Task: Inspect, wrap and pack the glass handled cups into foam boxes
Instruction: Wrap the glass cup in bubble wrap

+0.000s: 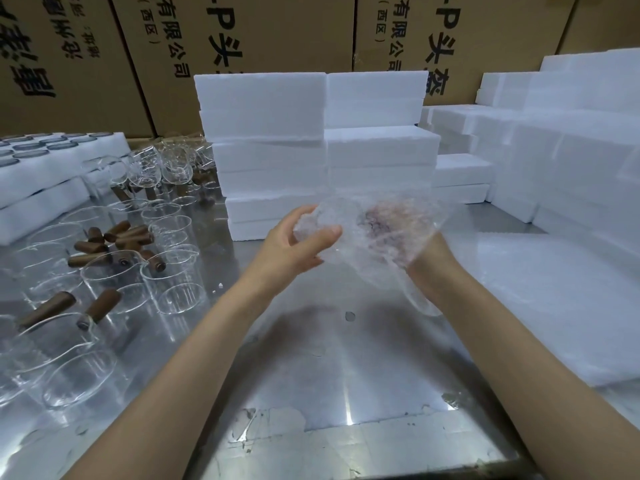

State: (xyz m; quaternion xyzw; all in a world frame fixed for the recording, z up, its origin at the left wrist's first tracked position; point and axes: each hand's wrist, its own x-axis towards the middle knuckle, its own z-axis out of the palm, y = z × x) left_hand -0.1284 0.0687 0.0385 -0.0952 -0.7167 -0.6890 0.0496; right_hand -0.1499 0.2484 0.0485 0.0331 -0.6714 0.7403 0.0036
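Cup: the cup (382,223) you are working on is up off the steel table (332,368), held in front of the foam box stack (322,147), bundled in bubble wrap (374,237); only a brownish blur shows through the film, so you cannot tell which way its handle points
Bubble wrap: it covers the cup all round and a loose tail of it hangs down beside your right wrist
Left hand: your left hand (294,244) grips the left end of the bundle, thumb (325,233) lying across the near side and fingers curled round the far side
Right hand: your right hand (429,261) is under and behind the right side of the bundle; most of it is hidden by the wrap, and what shows suggests the fingers cup the bundle from below
Foam box stack: closed white boxes piled two wide and several high, straight behind the bundle
More foam boxes: further white boxes (554,161) rise in steps to the right of the stack
Foam sheet: a flat white sheet (540,296) lies on the table to the right of your right forearm
Unwrapped cups: clear glass cups with brown wooden handles (104,265) crowd the table left of the stack, some upright, some on their sides
Foam tray: a white tray with round holes (52,157) sits at the far left, behind those cups
Cartons: brown printed cartons (242,39) form the wall behind the stack
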